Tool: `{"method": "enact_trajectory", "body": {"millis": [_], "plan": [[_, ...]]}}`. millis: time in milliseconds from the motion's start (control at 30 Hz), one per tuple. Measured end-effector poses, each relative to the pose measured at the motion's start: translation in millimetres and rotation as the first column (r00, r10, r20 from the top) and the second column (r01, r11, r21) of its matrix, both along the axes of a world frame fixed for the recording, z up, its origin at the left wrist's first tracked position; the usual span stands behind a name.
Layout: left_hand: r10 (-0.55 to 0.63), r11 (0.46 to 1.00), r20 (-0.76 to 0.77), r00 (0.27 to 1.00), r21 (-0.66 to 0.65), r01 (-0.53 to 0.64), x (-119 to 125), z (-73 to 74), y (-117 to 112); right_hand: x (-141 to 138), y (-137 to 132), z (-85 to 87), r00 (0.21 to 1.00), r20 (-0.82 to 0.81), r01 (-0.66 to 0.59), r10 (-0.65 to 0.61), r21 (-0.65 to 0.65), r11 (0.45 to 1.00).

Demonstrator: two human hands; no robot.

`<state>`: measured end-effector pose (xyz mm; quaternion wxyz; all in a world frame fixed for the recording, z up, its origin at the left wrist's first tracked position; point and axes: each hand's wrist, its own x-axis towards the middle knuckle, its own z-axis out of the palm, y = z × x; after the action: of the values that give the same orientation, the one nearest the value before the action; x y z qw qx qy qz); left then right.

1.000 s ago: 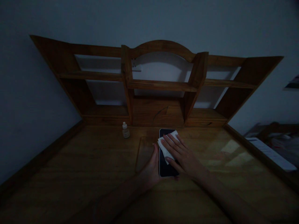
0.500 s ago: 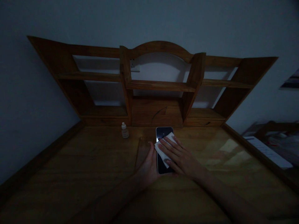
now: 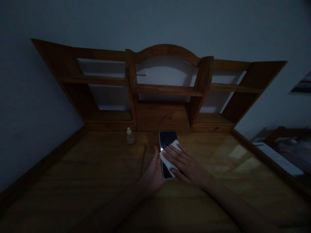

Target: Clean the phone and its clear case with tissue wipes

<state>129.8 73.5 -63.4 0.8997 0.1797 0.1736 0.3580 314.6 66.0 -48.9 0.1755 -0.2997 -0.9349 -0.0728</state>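
My left hand (image 3: 153,173) grips a smartphone (image 3: 167,136) along its lower left side, thumb pointing up beside the edge. The phone has a dark screen and a pale rim, and it stretches away from me above the desk's middle. A folded white tissue (image 3: 166,157) lies slantwise over the screen. On top of it rests my right hand (image 3: 186,164), fingers extended and pressing the tissue to the glass. Partly behind my left hand is a flat, faintly outlined see-through rectangle (image 3: 146,155) on the desk; its kind is unclear in the dim light.
A small white-capped bottle (image 3: 130,136) stands left of the phone. Behind, a wooden shelf unit (image 3: 167,89) rises against the wall, with a wall socket (image 3: 139,68) behind it. The wooden desk (image 3: 97,181) has raised side edges. Papers (image 3: 279,158) lie beyond its right edge.
The phone has shifted slightly left and tilted a little, with both hands around it. The tissue and my right hand have moved slightly left along with it.
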Motion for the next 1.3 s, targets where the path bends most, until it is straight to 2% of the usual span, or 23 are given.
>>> {"method": "enact_trajectory", "body": {"millis": [200, 400, 700, 833, 1000, 1100, 1300], "plan": [[0.053, 0.995, 0.027, 0.998, -0.084, -0.051, -3, 9.2, 0, -4, -1, -1.2, 1.000, 0.011, -0.021, 0.021, 0.017, 1.000], [0.077, 0.994, 0.079, 0.994, -0.078, -0.071, -4, 9.3, 2, -5, -2, -4.1, 0.997, 0.065, -0.035, 0.035, -0.002, 0.999], [0.152, 0.978, 0.006, 0.988, -0.146, -0.150, -7, 19.6, 3, -7, -3, -3.2, 0.995, 0.059, -0.073, 0.076, -0.043, 0.996], [0.172, 0.970, 0.066, 0.983, -0.188, -0.157, -8, 22.1, 2, -7, -3, -5.5, 0.994, 0.071, -0.074, 0.079, -0.069, 0.995], [0.183, 0.967, 0.137, 0.974, -0.203, -0.153, -9, 22.4, 5, -6, -1, -7.5, 0.990, 0.089, -0.100, 0.107, -0.081, 0.992], [0.151, 0.973, 0.167, 0.974, -0.201, -0.116, -10, 20.9, 6, -6, -1, -7.5, 0.987, 0.108, -0.108, 0.114, -0.067, 0.992], [0.138, 0.989, 0.214, 0.967, -0.090, -0.121, -10, 10.2, 12, -5, -2, -7.7, 0.986, 0.098, -0.131, 0.137, -0.073, 0.989]]}}
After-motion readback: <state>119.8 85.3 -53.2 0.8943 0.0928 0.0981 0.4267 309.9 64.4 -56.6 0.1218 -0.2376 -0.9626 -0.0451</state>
